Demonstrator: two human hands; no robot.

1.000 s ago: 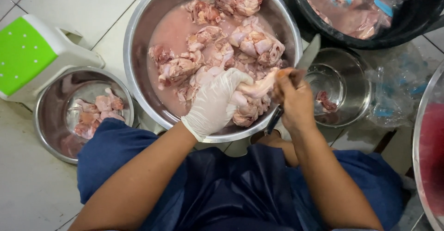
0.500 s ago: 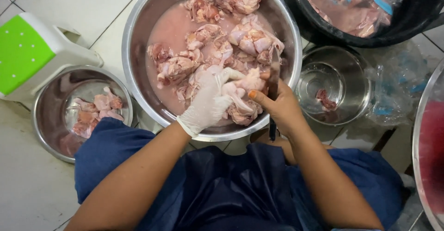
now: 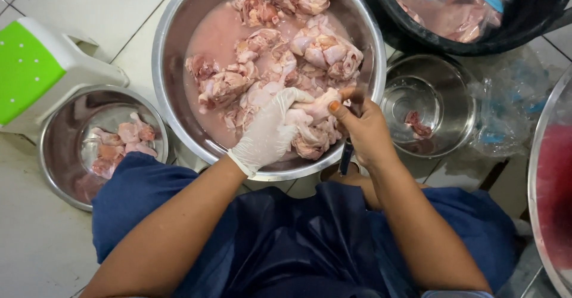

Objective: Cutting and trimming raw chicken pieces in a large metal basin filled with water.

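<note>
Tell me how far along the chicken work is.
Done: a few cut pieces lie in the small bowl on the left, and one scrap in the right bowl. In hand: the gloved left hand and bare right hand grip one chicken piece over the big bowl; a dark knife handle shows under the right hand. Left: most pieces sit in the pink water.

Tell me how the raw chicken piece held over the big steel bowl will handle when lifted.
The chicken piece looks wet and glossy, so it is probably slippery; the gloved left hand and bare right hand both grip it. It sags between them, so likely floppy. Pinkish liquid in the big steel bowl suggests it will drip.
</note>
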